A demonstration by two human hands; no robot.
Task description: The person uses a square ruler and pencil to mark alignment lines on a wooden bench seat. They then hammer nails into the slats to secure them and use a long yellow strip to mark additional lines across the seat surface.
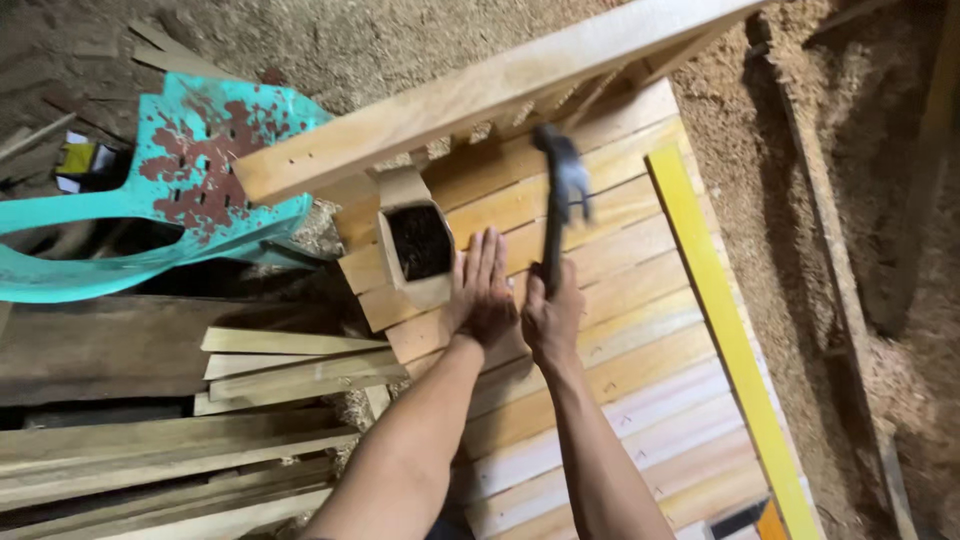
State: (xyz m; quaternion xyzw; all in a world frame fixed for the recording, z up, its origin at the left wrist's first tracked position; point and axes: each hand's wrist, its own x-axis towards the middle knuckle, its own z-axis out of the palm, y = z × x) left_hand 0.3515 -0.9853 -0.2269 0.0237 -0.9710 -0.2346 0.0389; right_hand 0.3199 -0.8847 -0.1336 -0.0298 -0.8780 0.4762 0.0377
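The right hand is wrapped tight around the handle of a hammer, with the fingers shut on it. The hammer points up and away, and its dark head is blurry above the boards. The left hand lies flat with its fingers straight and close together, pressing down on a wooden slat panel. It holds nothing. The two hands are just beside each other, near the middle of the panel. The panel is made of many pale boards lying side by side, and it runs from near to far. A yellow strip runs along its right edge. Just left of the left hand, a small cardboard box sits on the panel, open on top, with something dark inside; I cannot tell what it is. A long wooden beam crosses the far end of the panel. On the left, a teal plastic chair with red spots lies on its side. Loose wood planks are stacked at the near left. Sawdust covers the ground on the right.
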